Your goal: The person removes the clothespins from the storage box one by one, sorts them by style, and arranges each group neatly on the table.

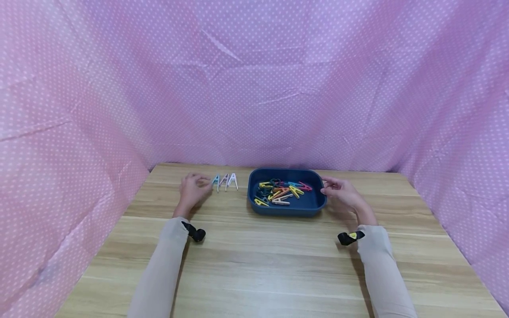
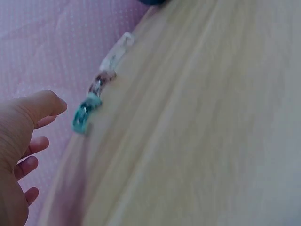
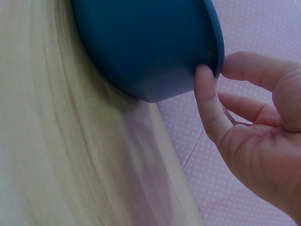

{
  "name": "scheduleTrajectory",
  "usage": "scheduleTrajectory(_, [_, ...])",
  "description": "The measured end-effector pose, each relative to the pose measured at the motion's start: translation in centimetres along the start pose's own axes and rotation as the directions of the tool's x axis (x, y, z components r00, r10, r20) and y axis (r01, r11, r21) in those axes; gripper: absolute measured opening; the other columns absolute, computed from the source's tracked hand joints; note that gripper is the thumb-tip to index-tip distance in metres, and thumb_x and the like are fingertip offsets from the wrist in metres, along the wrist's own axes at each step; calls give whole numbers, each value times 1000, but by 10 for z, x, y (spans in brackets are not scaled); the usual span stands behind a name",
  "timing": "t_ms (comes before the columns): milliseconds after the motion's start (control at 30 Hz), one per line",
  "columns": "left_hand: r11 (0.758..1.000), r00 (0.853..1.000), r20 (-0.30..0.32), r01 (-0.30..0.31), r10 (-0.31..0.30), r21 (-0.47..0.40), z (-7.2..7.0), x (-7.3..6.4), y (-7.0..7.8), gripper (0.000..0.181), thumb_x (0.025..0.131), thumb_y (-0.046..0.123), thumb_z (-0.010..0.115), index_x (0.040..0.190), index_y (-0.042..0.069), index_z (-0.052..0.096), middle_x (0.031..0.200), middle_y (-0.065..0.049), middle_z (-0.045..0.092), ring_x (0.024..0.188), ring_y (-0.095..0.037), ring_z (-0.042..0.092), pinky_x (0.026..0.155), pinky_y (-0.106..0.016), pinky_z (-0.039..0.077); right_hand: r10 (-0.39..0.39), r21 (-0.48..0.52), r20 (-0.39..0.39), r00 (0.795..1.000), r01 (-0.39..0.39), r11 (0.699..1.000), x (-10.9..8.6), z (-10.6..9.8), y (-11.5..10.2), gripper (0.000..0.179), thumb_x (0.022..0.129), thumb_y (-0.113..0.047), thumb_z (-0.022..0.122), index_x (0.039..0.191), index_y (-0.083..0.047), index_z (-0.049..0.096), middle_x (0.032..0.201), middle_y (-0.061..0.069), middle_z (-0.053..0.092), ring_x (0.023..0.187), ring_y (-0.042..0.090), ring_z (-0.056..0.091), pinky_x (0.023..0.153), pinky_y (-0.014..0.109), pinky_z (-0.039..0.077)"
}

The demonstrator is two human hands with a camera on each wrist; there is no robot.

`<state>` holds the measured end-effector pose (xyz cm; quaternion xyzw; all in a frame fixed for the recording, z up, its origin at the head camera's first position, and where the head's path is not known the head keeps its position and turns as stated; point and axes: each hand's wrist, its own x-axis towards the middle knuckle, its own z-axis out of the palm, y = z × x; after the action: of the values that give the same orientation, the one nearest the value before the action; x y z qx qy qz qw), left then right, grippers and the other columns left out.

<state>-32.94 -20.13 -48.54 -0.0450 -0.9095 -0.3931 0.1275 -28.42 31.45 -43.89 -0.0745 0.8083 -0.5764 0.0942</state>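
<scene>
My left hand [image 1: 193, 189] is just left of a row of three clothespins. The nearest is a blue-green clothespin [image 2: 84, 115], then a pink clothespin [image 1: 225, 180] and a white clothespin [image 1: 233, 179]. In the left wrist view a small gap separates the thumb from the blue-green one, and the fingers are loosely bent with nothing between them. On the right, my right hand [image 1: 343, 192] pinches the right end of a dark blue basin [image 1: 286, 212] at its rim, between thumb and fingers [image 3: 254, 68]. Several mixed-colour clothespins, including a yellow clothespin [image 1: 296, 191], lie inside it.
Everything stands on a wood-grain table [image 1: 262, 265], with the basin and the row near its back edge. A pink polka-dot cloth [image 1: 270, 88] hangs behind the table and along both sides.
</scene>
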Motion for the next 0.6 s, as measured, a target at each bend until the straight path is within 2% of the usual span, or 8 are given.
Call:
scheduleTrajectory(167, [997, 998, 8, -65, 66, -31, 2, 4, 22, 29, 86, 18, 81, 110, 3, 75, 128, -23, 63, 123, -43, 46, 110, -61, 22, -5, -8, 5, 1000, 5, 1000, 0, 0, -1, 56, 98, -7, 65, 148, 7, 45, 94, -4, 59, 82, 0, 58, 73, 23, 53])
scheduleTrajectory(333, [991, 990, 50, -130, 131, -23, 11, 7, 55, 33, 85, 17, 82, 114, 4, 74, 131, -23, 62, 124, -42, 45, 111, -62, 23, -6, -18, 11, 1000, 6, 1000, 0, -1, 0, 57, 98, -9, 66, 148, 7, 45, 94, -3, 59, 82, 1, 57, 73, 22, 53])
scheduleTrajectory(467, [977, 973, 98, -211, 208, 18, 22, 5, 83, 37, 83, 21, 84, 116, 8, 74, 130, -16, 63, 124, -36, 47, 110, -60, 26, -5, -28, 7, 1000, 5, 1000, 0, -2, 1, 57, 97, -9, 66, 148, 6, 45, 94, -4, 59, 82, 1, 57, 73, 21, 53])
scheduleTrajectory(600, [950, 942, 175, -303, 287, 74, 33, 0, 109, 44, 85, 28, 83, 124, 12, 71, 135, -10, 61, 127, -32, 47, 108, -59, 31, -4, -24, 5, 1000, 4, 1000, 0, -1, 1, 58, 97, -9, 67, 148, 7, 45, 93, -5, 59, 81, 0, 57, 72, 21, 52])
